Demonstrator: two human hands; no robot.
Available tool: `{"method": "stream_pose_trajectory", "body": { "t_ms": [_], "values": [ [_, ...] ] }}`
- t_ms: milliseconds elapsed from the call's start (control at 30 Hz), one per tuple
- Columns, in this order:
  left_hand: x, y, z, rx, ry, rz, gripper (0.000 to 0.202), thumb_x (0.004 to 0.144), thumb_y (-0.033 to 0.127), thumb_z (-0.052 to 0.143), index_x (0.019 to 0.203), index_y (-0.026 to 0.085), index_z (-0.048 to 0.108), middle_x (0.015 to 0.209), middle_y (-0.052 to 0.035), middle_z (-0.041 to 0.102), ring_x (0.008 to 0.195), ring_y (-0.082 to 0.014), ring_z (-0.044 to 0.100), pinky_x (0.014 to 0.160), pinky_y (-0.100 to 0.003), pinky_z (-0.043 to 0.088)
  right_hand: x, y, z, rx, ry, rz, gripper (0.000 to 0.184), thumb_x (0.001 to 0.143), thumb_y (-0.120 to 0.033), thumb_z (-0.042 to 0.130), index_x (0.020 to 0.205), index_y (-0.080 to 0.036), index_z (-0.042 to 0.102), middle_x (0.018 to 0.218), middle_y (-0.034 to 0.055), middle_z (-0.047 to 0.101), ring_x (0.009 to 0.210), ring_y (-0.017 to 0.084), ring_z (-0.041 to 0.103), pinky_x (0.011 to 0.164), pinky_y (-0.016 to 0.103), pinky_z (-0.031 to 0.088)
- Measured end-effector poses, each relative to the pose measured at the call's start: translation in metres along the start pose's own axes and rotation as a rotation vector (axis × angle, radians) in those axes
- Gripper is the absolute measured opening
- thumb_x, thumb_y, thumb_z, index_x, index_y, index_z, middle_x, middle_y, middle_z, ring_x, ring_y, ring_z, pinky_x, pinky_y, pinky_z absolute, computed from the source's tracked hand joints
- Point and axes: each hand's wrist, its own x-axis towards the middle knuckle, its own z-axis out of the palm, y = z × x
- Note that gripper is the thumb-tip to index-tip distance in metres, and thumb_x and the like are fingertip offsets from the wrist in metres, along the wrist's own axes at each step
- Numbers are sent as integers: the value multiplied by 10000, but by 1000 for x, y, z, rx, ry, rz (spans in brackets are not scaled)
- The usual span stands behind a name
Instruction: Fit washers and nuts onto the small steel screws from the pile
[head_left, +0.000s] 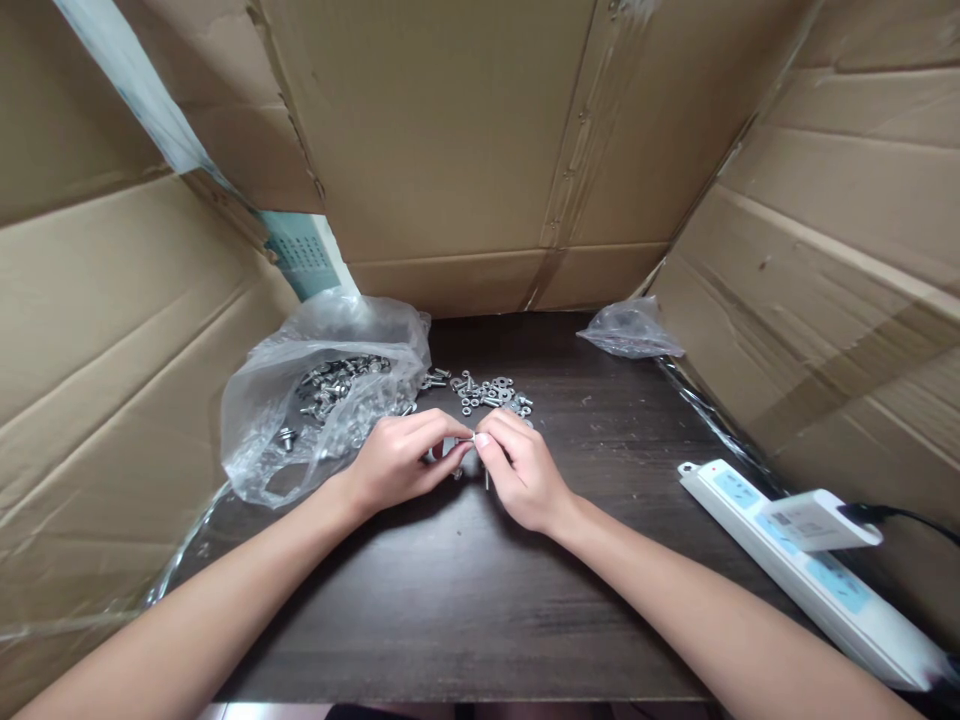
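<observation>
Over the middle of the dark table, my left hand [409, 455] and my right hand [521, 472] meet at the fingertips. My left thumb and index finger pinch a small metal bolt [466, 439]. The right fingers are closed at its end, on a small part they mostly hide; I cannot tell if it is a nut or a washer. Just below the fingers lies a loose bolt [457, 473], and a thin metal shank [487, 481] shows under my right hand. Beyond the hands is a loose pile of bolts, nuts and washers [491, 392].
A clear plastic bag [255, 420] full of bolts lies open at the left. Another clear bag [634, 328] sits at the back right. A white power strip [795, 580] with a plugged-in adapter [814, 520] runs along the right. Cardboard walls [465, 130] enclose the table [465, 620].
</observation>
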Motion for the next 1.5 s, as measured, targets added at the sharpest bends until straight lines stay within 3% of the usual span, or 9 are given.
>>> {"method": "stream_pose_trajectory", "body": {
  "t_ms": [100,333,700,967,1367,1500],
  "values": [
    [0,0,0,-7,-1,-10,74,974,191,616,980,148,675,804,-10,710,557,-74,586,541,-194,463,0,0,0,-2,14,26,307,1033,-236,397,730,-219,442,756,24,534,759,191,497,742,355,393],
    [0,-2,0,-8,1,-25,63,970,189,625,976,150,674,807,-10,707,562,-77,586,545,-195,464,-1,-4,0,11,83,48,76,952,-190,473,884,-214,495,914,52,554,870,209,532,759,353,421],
    [-1,-1,2,-7,-5,0,60,976,189,623,988,159,674,838,-16,733,572,-80,600,547,-200,474,-1,-1,0,29,32,40,156,962,-203,432,808,-226,433,836,36,530,807,205,497,752,364,406],
    [-1,-2,2,-18,-2,15,48,972,173,620,983,160,664,856,-22,743,590,-88,614,554,-203,482,-2,-2,2,5,42,61,133,958,-205,436,826,-220,446,864,43,523,824,208,494,746,358,398],
    [1,-1,2,-4,3,0,68,980,187,618,981,158,679,844,-25,746,598,-89,641,549,-194,489,0,-1,2,14,22,56,261,1023,-223,388,772,-225,461,845,42,551,826,200,526,778,355,420],
    [0,-2,1,-18,4,-16,70,983,187,614,984,159,679,858,-31,748,619,-89,644,559,-186,497,-1,-3,1,16,43,81,207,1016,-233,415,826,-221,498,903,52,562,871,206,544,795,357,438]
  ]
}}
